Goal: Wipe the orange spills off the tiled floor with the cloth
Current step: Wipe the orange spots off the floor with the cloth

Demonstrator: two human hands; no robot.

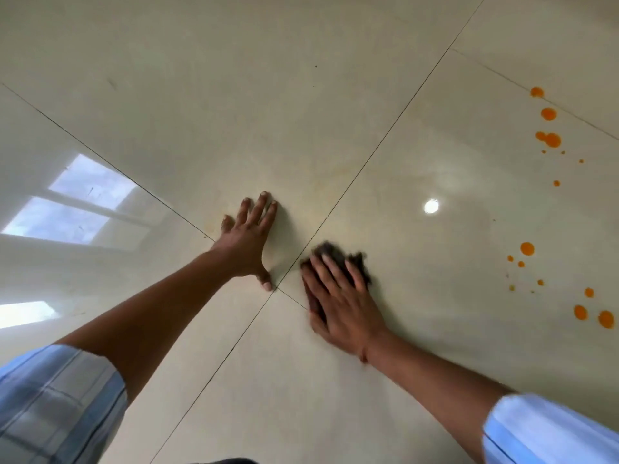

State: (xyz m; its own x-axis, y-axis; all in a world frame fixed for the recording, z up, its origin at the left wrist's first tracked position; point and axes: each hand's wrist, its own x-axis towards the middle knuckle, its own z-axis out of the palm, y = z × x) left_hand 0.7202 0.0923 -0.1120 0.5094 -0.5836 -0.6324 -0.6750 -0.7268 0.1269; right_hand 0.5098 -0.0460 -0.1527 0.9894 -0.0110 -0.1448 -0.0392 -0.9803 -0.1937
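Glossy cream tiled floor [234, 95] fills my view, throwing back window light, with grout lines crossing just between the two hands. My left hand [249, 237] lies spread flat on the tile as a brace, while my right hand [338, 303], fingers splayed, presses the dark cloth [338, 257] down at that crossing, blurred as if mid-wipe. The orange spills [549, 139] sit well off to the right of the cloth, untouched, so I judge the next move calls for a long sweep rightward.
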